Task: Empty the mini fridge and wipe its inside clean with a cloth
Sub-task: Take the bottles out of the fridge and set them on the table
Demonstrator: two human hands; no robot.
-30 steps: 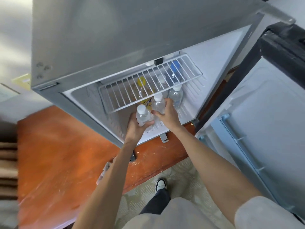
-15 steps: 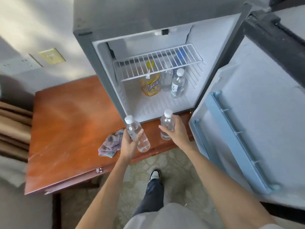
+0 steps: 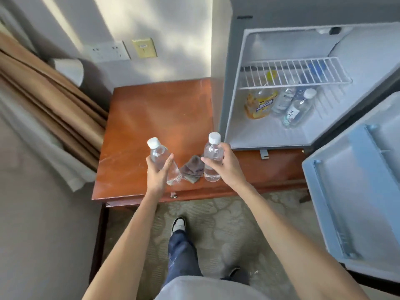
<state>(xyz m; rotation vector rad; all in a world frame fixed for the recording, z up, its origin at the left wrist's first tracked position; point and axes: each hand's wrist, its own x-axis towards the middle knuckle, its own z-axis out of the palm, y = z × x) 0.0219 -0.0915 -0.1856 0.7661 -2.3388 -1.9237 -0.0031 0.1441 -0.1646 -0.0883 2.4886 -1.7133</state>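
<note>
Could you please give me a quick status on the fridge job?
Left hand and right hand each hold a water bottle over the wooden table. Mini fridge open, several bottles still inside. Cloth lies between the hands.

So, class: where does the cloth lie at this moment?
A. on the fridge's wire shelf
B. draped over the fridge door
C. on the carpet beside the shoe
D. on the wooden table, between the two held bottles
D: the cloth lies crumpled on the wooden table, between the bottles in the left hand and the right hand.

Soft daylight streaks across the wall (image 3: 134,20); glossy sheen on the table (image 3: 138,131); slight motion blur, wide-angle bending at edges
</note>
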